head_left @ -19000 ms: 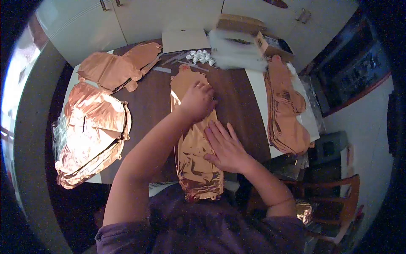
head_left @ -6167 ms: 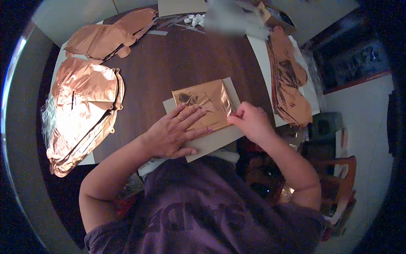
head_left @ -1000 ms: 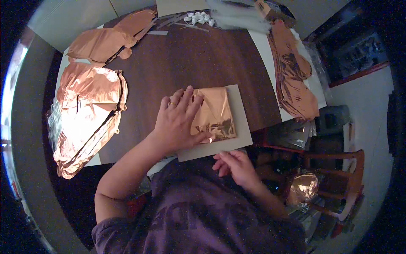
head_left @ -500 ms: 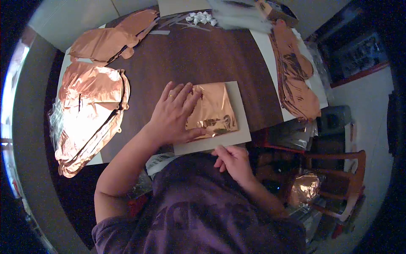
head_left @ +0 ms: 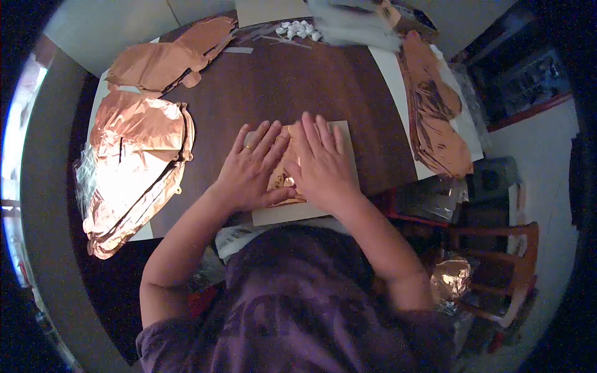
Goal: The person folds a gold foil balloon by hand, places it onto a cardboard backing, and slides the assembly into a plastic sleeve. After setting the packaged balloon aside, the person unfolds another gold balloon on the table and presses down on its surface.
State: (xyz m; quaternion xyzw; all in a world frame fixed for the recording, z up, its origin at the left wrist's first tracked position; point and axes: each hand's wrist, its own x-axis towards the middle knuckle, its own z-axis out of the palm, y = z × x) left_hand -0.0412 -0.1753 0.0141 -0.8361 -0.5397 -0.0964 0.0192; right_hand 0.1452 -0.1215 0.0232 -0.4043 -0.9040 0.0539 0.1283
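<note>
A folded rose-gold foil balloon [head_left: 285, 166] lies on a pale square card [head_left: 347, 149] at the near edge of the table. My left hand [head_left: 252, 168] rests palm down over its left side, fingers spread, with a ring on one finger. Palm down too, my right hand [head_left: 323, 165] covers the right part of the foil, its fingers stretched out. Between the two hands only a narrow strip of shiny foil shows; the rest is hidden beneath them.
Flat foil balloons [head_left: 137, 137] are stacked at the left, more foil pieces [head_left: 155, 65] behind them. Another foil stack [head_left: 435, 112] lies at the right edge. Small white bundles [head_left: 298, 30] and clear strips [head_left: 239, 50] sit at the back. A wooden chair [head_left: 525, 267] stands at the right.
My right hand has moved up from the card's near edge, uncurled, and now lies flat on the foil's right side. The left hand has stayed in about the same place.
</note>
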